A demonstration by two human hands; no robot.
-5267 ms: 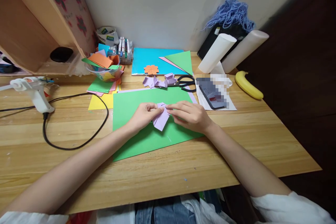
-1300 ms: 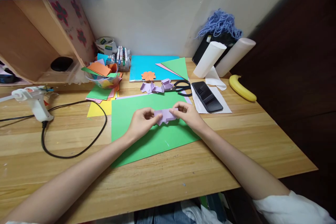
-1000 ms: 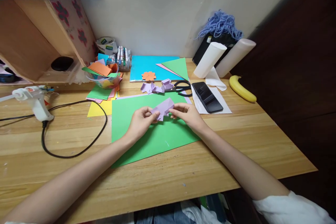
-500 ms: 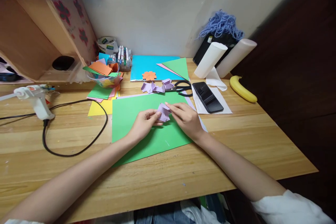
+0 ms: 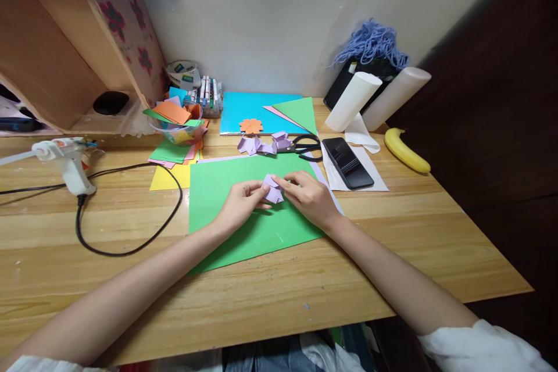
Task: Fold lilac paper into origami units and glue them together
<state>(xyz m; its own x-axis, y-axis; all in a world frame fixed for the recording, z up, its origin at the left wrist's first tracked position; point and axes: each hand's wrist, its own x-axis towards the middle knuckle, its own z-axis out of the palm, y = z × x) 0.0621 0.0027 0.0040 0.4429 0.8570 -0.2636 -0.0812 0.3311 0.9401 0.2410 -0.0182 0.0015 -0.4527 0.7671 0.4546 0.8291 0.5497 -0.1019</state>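
Observation:
A small cut piece of purple paper (image 5: 274, 191) with notched edges is held over a green paper sheet (image 5: 218, 209). My left hand (image 5: 242, 202) pinches its left side between thumb and fingers. My right hand (image 5: 308, 196) has its fingertips pressed on the paper's upper right part; whether they grip or only press it is hard to make out. Just behind lie several purple paper cutouts (image 5: 257, 145) beside black-handled scissors (image 5: 307, 144). An orange paper flower (image 5: 251, 126) rests on a blue sheet (image 5: 235, 106).
A phone (image 5: 347, 164) and a banana (image 5: 406, 152) lie to the right, below two white paper rolls (image 5: 354, 102). On the left are a glue gun (image 5: 72, 165) with a looped black cord and a tub (image 5: 178, 132) of paper scraps. Markers (image 5: 209, 94) stand behind.
The raised upper part of the purple paper now lies flatter under my right fingertips, which have shifted slightly inward. My left hand keeps its pinch. The whole view has shifted a little.

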